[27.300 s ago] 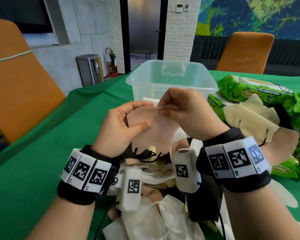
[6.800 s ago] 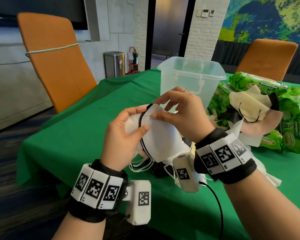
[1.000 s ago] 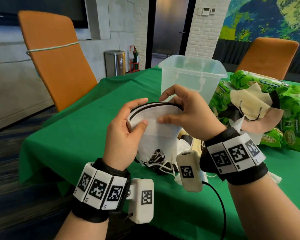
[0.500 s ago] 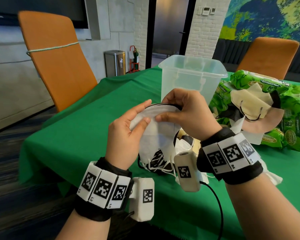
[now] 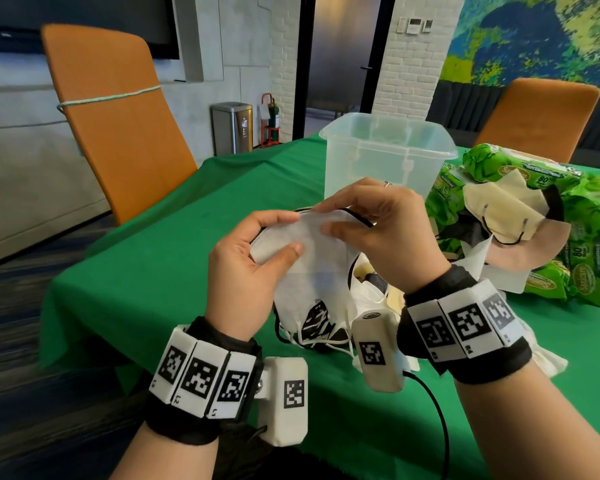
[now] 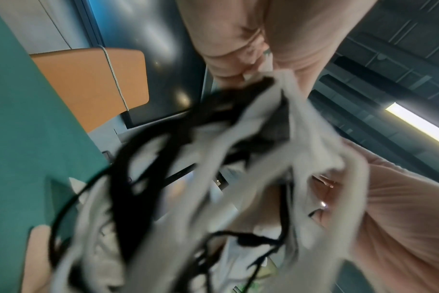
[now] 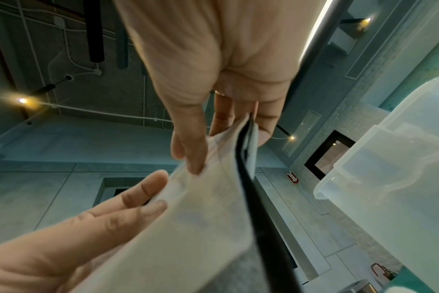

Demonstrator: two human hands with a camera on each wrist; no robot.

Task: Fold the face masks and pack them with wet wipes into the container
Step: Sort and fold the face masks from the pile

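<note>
Green-clothed desk (image 5: 174, 237), clear container (image 5: 385, 157) waiting at the back. Up in the air between them, the left hand (image 5: 246, 268) and right hand (image 5: 385, 237) both pinch a white face mask (image 5: 312, 268). Trouble brewing: loose ear loops (image 5: 321, 336) dangle below and could snag or spring the fold open.

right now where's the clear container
In the head view, the clear plastic container stands on the green tablecloth just beyond both hands, with the wet wipes packs to its right.
</note>
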